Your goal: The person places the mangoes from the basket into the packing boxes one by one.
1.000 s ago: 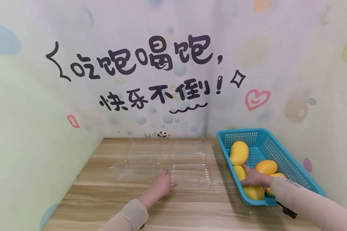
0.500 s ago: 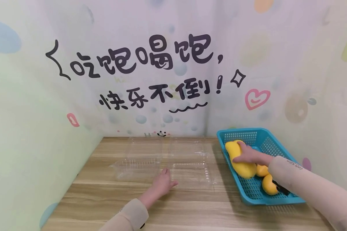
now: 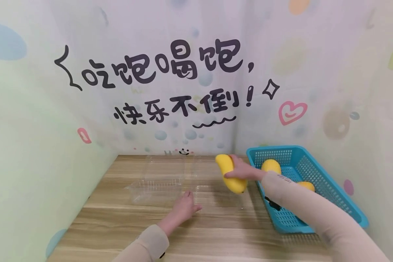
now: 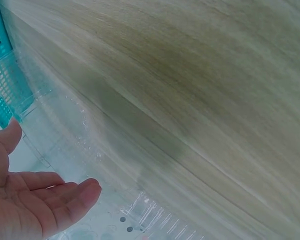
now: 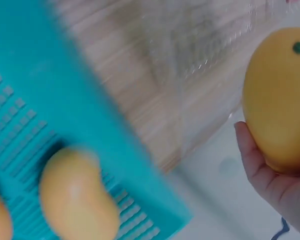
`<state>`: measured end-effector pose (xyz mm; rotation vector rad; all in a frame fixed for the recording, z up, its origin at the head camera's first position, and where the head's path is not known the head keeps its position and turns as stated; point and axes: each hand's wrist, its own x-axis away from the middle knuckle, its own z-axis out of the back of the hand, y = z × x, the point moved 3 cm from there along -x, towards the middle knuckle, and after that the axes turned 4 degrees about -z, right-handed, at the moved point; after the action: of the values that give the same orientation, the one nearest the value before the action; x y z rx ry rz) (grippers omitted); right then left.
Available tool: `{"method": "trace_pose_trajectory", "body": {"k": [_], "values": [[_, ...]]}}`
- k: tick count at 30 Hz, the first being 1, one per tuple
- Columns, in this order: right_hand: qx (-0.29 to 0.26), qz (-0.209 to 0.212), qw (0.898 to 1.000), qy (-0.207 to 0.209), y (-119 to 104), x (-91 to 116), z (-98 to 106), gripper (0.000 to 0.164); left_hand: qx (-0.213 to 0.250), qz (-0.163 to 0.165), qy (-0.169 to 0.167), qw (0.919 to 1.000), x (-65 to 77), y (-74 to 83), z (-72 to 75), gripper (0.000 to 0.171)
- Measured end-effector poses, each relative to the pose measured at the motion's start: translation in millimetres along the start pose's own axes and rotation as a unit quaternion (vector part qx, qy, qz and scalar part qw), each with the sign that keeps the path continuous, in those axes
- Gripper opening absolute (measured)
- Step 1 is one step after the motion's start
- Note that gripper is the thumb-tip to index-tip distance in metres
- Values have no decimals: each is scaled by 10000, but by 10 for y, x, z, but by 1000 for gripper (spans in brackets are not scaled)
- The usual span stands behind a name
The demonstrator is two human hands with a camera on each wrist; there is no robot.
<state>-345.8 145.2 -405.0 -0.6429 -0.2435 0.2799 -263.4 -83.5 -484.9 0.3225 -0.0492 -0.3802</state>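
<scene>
My right hand grips a yellow mango, held above the right-hand clear plastic box and left of the basket. In the right wrist view the mango shows a small green stem spot, with fingers wrapped under it. My left hand reaches to the front of the two clear boxes, between them. Its fingers are loosely extended and hold nothing, as the left wrist view shows for this hand. The right clear box and the left clear box have raised lids behind them.
At the right stands a blue perforated basket; its left wall rises beside the right box. Mangoes in it include one at the back and another, partly covered by my sleeve. A printed cloth wall closes off the table's back.
The right hand has lifted a mango out of the basket and carried it left, over the right clear box. My left hand stays in place.
</scene>
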Motion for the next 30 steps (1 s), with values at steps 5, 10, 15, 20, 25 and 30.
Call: {"method": "trace_pose_trajectory", "body": {"k": [5, 10, 15, 20, 25, 30], "values": [[165, 324, 9993, 62, -156, -182, -282, 93, 25, 113, -4, 9999, -17, -3, -6, 67], [-136, 311, 9993, -183, -227, -297, -519, 89, 20, 160, -1, 9999, -35, 2, 5, 67], [-350, 169, 9986, -371, -181, -349, -727, 93, -6, 124, 70, 9999, -45, 10, 9, 66], [-562, 79, 9978, -351, -95, -383, -866, 95, -11, 114, 30, 9999, -51, 14, 6, 65], [-373, 65, 9989, -290, -51, -404, -926, 94, -21, 91, -20, 10000, -53, 24, 7, 65], [-117, -64, 9992, -369, -43, -383, -969, 97, 23, 98, -9, 9999, -47, 31, 6, 64]]}}
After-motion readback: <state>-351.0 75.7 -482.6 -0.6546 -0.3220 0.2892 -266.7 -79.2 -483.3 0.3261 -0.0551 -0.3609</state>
